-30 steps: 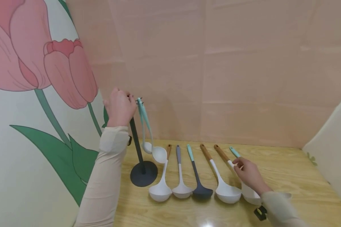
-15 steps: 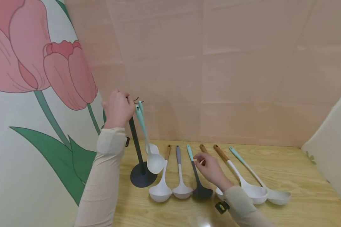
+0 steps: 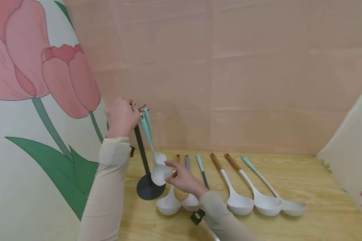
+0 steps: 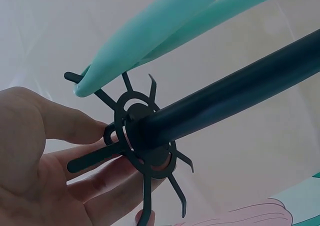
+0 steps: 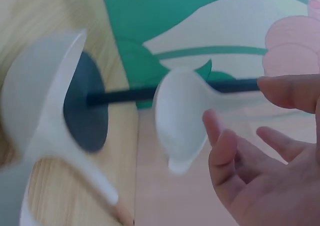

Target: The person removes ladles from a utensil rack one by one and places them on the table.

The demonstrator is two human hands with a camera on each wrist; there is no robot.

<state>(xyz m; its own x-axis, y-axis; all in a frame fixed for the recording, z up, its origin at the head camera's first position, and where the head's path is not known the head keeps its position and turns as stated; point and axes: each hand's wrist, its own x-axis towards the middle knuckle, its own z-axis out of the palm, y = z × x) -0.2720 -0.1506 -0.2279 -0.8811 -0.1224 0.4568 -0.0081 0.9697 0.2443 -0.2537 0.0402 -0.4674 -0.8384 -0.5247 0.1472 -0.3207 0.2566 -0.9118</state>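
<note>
At the top of a black utensil stand (image 3: 142,154), my left hand (image 3: 122,117) pinches the ring of hooks (image 4: 120,118) between thumb and fingers. Two ladles with turquoise handles hang from the hooks: a front ladle (image 3: 160,174) and a rear ladle (image 3: 161,156), which is partly covered. Beside the front ladle's pale bowl (image 5: 180,116) is my right hand (image 3: 182,177), its thumb and fingers spread apart. In the right wrist view that ladle's handle passes near the gap between thumb and fingers; whether they touch it I cannot tell.
Several ladles lie in a row on the wooden table (image 3: 328,194). Those nearest the stand include a white ladle (image 3: 169,205) and a grey-handled ladle (image 3: 187,162). My right arm hides much of a turquoise-handled dark ladle (image 3: 200,162). A tulip-patterned wall stands left.
My right hand has swept left from the rightmost ladles to the hanging ones. The hanging ladles have shifted round the stand, bringing one in front. My left hand stays at the stand's top.
</note>
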